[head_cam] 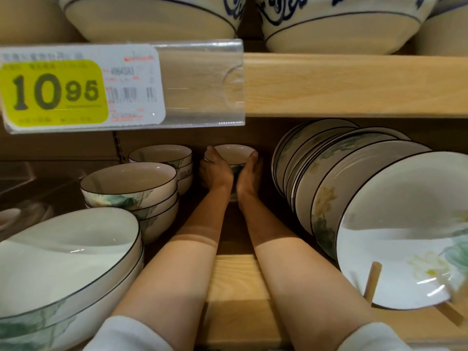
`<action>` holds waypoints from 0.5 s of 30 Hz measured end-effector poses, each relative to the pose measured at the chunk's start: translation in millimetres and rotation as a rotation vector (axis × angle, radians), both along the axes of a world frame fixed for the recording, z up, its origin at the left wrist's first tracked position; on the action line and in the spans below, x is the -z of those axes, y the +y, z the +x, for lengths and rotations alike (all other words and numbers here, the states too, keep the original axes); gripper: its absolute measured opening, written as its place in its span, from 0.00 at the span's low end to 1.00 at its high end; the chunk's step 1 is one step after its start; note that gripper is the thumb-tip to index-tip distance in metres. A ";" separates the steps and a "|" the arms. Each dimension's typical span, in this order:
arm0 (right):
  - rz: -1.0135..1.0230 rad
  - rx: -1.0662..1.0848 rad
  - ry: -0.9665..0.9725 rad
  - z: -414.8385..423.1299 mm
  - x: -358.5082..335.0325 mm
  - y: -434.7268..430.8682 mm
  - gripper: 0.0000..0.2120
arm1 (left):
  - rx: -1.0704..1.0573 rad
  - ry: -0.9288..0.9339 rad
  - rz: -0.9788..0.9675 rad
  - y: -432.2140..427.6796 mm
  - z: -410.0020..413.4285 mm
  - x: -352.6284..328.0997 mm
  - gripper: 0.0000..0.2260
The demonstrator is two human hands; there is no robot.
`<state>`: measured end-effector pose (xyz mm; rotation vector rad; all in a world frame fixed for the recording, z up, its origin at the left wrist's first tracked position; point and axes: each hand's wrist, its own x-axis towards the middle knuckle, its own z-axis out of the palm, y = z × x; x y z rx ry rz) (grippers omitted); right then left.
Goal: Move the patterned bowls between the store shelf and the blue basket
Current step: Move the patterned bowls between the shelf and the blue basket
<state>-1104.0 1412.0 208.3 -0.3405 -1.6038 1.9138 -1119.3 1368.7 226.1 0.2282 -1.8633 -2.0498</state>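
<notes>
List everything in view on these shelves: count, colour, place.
small bowl: one, white with a dark rim and green pattern, back of the lower shelf
middle bowl stack: three, white and green, lower shelf, left
rear bowl stack: about three, same pattern, behind it
large bowls: two nested, white and green, front left
plates: a row on edge, exact count unclear, white with a floral pattern, right
plate stand: one, wood, front right
price tag: one, yellow, upper shelf edge
blue-patterned bowls: at least two, cream, upper shelf
blue basket: not in view
left hand, right hand: hold the small bowl's sides
</notes>
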 end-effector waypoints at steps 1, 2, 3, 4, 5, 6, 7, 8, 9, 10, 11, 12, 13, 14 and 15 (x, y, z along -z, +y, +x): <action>-0.009 -0.001 -0.010 2.1 -1.2 -0.6 0.28 | 0.006 -0.034 0.035 -3.3 4.4 -6.3 0.29; -0.013 0.009 -0.024 4.5 -3.2 0.0 0.28 | 0.007 -0.058 0.056 -6.3 9.7 -12.5 0.30; -0.014 0.024 -0.040 9.5 -6.1 -0.8 0.28 | 0.009 -0.065 0.063 -10.7 17.7 -18.2 0.30; -0.018 0.044 -0.062 16.2 -10.2 -1.5 0.29 | 0.027 -0.061 0.065 -13.9 25.8 -23.6 0.30; -0.019 0.059 -0.078 25.0 -14.9 -3.2 0.29 | 0.059 -0.052 0.077 -17.3 37.0 -29.4 0.31; -0.015 0.067 -0.079 33.7 -20.8 -6.0 0.28 | 0.105 -0.047 0.099 -20.8 47.8 -35.2 0.31; -0.011 0.070 -0.065 41.1 -27.1 -8.6 0.27 | 0.157 -0.053 0.115 -24.1 58.7 -41.0 0.30; -0.010 0.060 -0.049 50.2 -32.8 -11.4 0.27 | 0.197 -0.063 0.114 -28.9 72.5 -46.5 0.30; -0.008 0.052 -0.037 58.6 -37.9 -12.6 0.26 | 0.227 -0.068 0.097 -33.4 86.8 -51.9 0.29; -0.007 0.041 -0.031 68.4 -42.5 -13.9 0.25 | 0.239 -0.052 0.078 -38.9 101.7 -57.2 0.28; -0.001 0.036 -0.028 78.7 -47.1 -15.3 0.24 | 0.240 -0.009 0.069 -43.9 116.8 -62.1 0.26; -0.002 0.021 -0.026 90.1 -52.4 -15.5 0.23 | 0.247 0.049 0.074 -48.0 132.3 -66.6 0.25; -0.009 -0.009 -0.028 102.9 -56.2 -17.5 0.22 | 0.257 0.087 0.096 -53.5 151.9 -69.0 0.25; -0.027 -0.040 -0.033 116.7 -60.8 -18.4 0.21 | 0.272 0.097 0.129 -57.6 171.1 -71.3 0.25; -0.049 -0.069 -0.046 132.4 -62.9 -20.7 0.19 | 0.280 0.092 0.158 -63.5 192.5 -70.8 0.25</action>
